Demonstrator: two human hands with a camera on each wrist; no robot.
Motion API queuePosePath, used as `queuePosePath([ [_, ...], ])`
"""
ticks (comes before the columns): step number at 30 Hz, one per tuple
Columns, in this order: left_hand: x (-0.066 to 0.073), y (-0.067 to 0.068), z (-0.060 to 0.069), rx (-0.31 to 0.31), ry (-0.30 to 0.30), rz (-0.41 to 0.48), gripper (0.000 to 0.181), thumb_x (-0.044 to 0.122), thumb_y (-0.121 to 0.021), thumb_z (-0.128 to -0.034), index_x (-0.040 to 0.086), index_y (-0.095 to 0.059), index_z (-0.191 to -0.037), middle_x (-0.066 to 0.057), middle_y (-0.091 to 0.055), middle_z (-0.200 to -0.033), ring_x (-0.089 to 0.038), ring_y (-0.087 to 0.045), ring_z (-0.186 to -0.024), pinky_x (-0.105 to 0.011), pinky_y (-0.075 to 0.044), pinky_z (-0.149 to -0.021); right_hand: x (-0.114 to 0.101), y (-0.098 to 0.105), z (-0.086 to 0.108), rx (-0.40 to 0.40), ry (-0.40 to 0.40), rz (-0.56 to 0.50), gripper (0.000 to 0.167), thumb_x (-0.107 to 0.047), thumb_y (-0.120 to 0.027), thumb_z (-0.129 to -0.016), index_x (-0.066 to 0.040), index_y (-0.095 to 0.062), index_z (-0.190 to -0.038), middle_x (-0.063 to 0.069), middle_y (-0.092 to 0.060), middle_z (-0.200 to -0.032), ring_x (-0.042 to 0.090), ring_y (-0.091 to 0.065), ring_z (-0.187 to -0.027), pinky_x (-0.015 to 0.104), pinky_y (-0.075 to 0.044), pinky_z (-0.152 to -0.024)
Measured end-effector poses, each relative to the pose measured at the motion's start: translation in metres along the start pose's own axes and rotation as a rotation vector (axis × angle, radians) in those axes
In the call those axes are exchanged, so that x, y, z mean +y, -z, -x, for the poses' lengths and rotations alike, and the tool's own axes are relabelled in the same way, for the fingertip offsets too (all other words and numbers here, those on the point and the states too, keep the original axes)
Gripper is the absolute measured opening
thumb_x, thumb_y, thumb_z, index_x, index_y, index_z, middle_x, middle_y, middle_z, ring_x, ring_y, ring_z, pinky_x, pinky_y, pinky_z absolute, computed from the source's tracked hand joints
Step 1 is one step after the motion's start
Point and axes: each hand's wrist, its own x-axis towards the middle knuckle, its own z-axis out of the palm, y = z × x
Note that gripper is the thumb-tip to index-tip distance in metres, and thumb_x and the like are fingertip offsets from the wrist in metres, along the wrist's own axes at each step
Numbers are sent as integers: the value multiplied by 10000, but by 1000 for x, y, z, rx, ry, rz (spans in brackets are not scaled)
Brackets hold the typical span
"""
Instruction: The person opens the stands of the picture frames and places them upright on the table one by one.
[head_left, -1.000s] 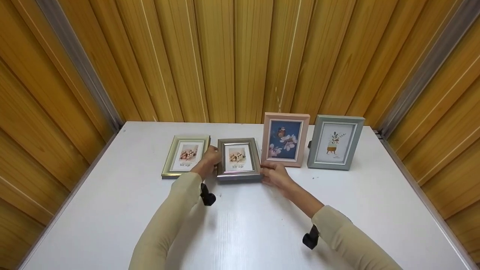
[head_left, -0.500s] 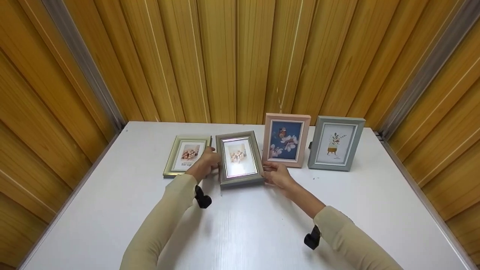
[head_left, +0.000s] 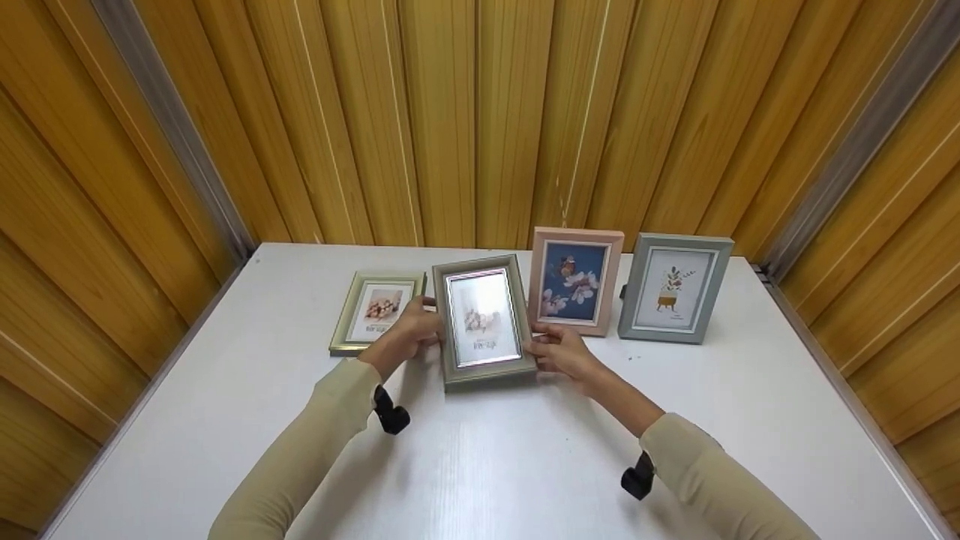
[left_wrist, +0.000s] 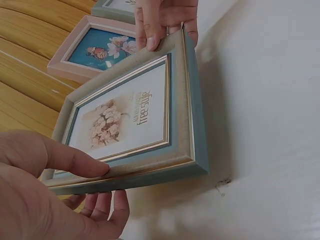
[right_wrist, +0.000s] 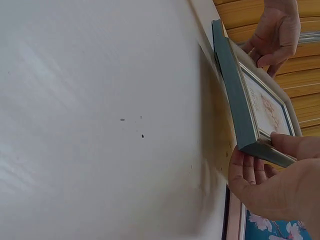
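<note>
White table (head_left: 487, 469): near edge cut off. Grey-beige picture frame (head_left: 484, 319): tilted over it, between pink frame (head_left: 576, 281) at right and gold frame (head_left: 380, 310) at left; overhead glare veils its print. Left hand (head_left: 409, 331), right hand (head_left: 566, 355): each pinches one side; fingers beneath partly hidden

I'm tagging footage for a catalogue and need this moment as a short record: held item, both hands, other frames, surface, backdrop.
Held item: gray-brown picture frame, tilted, front toward the head camera
Left hand: grips the frame's left edge, thumb on the front
Right hand: grips the right edge near the lower corner, thumb on the front
Lying face up: gold-green frame, far left
Standing: pink frame with butterfly and blossoms; gray-green frame with potted plant, far right
Surface: white table
Backdrop: yellow-brown wood-look panels
</note>
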Motion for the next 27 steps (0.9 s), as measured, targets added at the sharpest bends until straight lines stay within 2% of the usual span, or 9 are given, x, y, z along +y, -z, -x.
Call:
queuePosePath([
  [4,4,-3,10,-2,-40,-11,715,-154,-496,-741,-36,-380,-1437,-164,-531,-1156,-172,-537,-858,-267,-523,-692,-5,8,5,-31,24,35,558,-107,-665,-982,50,-458,-1476,148,-612,-1252,140,-652,-957,342,-613,-868],
  [7,7,-4,17,-6,-72,-39,709,-145,-521,-753,-20,-396,-1440,-184,-550,-1199,-182,-549,-882,-274,-535,-722,-9,14,10,-41,39,57,547,-112,-669,-981,41,-474,-1468,153,-612,-1264,142,-655,-966,391,-611,-898],
  [15,13,-10,24,-16,-144,-52,741,-154,-578,-711,1,-458,-1425,-164,-546,-1155,-176,-538,-855,-216,-481,-637,-16,26,21,-33,74,110,522,-149,-684,-975,46,-509,-1426,126,-620,-1196,149,-671,-953,424,-622,-876],
  [23,19,-17,36,-59,-187,18,710,-138,-639,-718,23,-503,-1396,-119,-542,-1119,-194,-560,-933,-267,-526,-719,-11,36,30,-33,92,108,444,-140,-678,-979,73,-535,-1342,95,-622,-1125,135,-662,-920,406,-633,-829],
  [27,23,-20,41,-81,-199,35,700,-136,-643,-733,34,-500,-1397,-112,-539,-1127,-189,-559,-942,-267,-524,-732,-11,39,33,-32,85,96,492,-150,-667,-989,56,-487,-1399,149,-606,-1219,152,-655,-965,414,-633,-831],
])
